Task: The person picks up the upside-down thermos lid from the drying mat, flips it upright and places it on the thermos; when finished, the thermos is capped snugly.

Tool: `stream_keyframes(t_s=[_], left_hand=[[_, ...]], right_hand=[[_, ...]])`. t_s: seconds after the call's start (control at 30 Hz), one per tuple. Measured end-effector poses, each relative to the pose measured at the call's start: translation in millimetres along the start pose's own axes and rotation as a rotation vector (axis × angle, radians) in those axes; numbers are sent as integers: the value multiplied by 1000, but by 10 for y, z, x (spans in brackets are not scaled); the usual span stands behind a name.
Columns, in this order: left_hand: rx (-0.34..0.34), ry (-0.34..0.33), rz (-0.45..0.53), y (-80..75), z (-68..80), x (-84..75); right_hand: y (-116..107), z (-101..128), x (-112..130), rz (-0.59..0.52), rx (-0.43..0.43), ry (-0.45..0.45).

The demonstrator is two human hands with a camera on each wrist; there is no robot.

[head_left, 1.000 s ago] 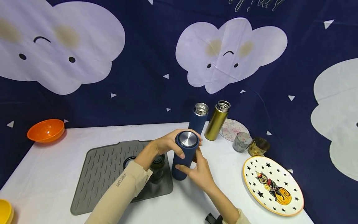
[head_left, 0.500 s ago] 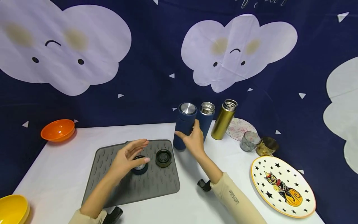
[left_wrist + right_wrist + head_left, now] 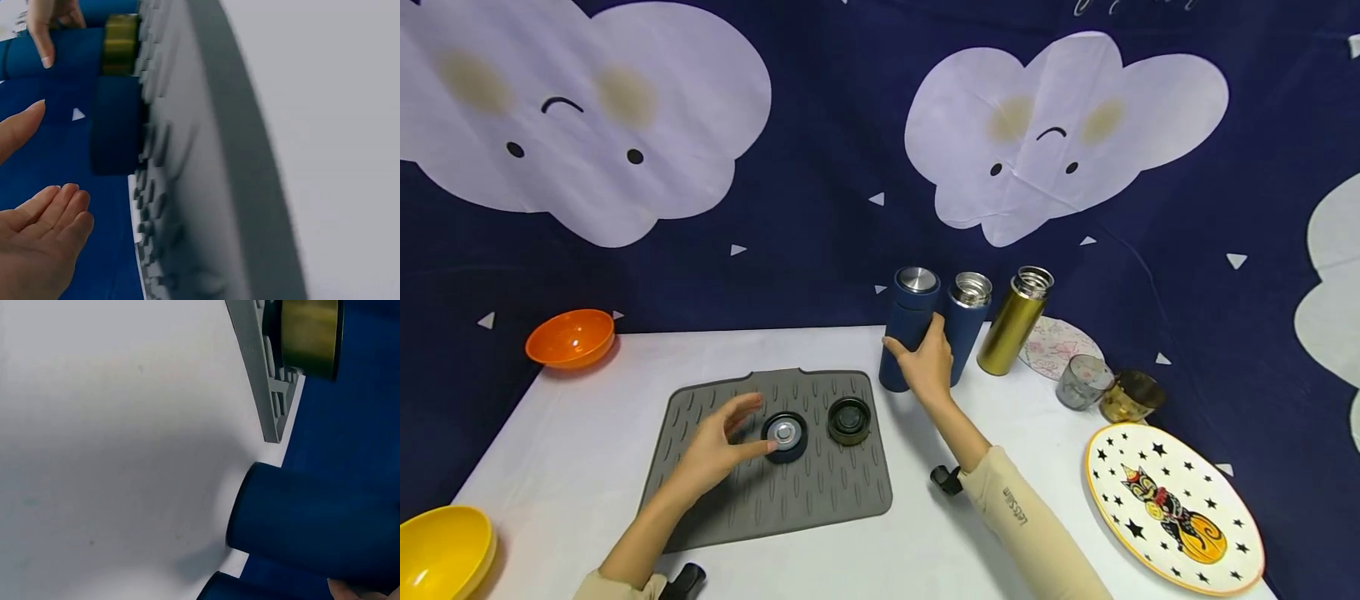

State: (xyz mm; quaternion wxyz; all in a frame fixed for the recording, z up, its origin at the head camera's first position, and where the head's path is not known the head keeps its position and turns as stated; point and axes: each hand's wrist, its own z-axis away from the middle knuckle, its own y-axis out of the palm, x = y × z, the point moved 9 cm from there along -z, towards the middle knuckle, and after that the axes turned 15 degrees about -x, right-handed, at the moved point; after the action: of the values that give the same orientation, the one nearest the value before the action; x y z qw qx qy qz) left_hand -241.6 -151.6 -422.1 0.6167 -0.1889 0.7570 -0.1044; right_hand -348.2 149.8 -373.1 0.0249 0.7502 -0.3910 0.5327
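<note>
My right hand (image 3: 928, 367) grips a capped navy thermos (image 3: 898, 325) with a steel-topped lid, thumb on its left side. The thermos is upright at the back of the table, just left of a lidless navy thermos (image 3: 968, 321). A lidless gold thermos (image 3: 1011, 329) stands further right. Over the grey drying mat (image 3: 752, 500), my left hand (image 3: 715, 446) is held with thumb and fingers apart and nothing between them. Close by its thumb lies a navy thermos lid (image 3: 786, 435), silver inside facing up. An olive-gold lid (image 3: 849, 420) rests to the right of that.
An orange bowl (image 3: 571, 340) stands at the back left, a yellow bowl (image 3: 445, 550) at the front left. To the right are a grey glass (image 3: 1084, 383), an amber glass (image 3: 1131, 396), a flowered round mat (image 3: 1060, 346) and a cat-patterned plate (image 3: 1176, 508). Dark cloth hangs behind.
Both hands held the capped thermos near the mat's right edge. My left hand let go and moved left over the mat, while my right hand carried the thermos to the back.
</note>
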Motion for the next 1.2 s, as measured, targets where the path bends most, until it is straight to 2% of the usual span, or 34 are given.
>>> stream_keyframes(t_s=[0.3,0.53,0.67,0.8,0.97,1.07,1.2], left_hand=[[75,-18,-98,257,-61,103],[26,66,-280,348,-78,82],[-12,98,-314,332,-69,16],[-62,150,-318,279,-2,-201],[-110,249,-278,281,168,-662],[-94,270,-235,341,282,-874],[-44,274,-182,450,421,-1037]], right_hand=[[-82,120,-11,-33,67,25],[-256,397,35,-112,161,-6],[-302,609,25,-155,263,20],[-309,848,36,-221,385,110],[-287,1165,176,-345,575,202],[-251,1361,267,-425,714,280],[-230,1596,328,-525,857,432]])
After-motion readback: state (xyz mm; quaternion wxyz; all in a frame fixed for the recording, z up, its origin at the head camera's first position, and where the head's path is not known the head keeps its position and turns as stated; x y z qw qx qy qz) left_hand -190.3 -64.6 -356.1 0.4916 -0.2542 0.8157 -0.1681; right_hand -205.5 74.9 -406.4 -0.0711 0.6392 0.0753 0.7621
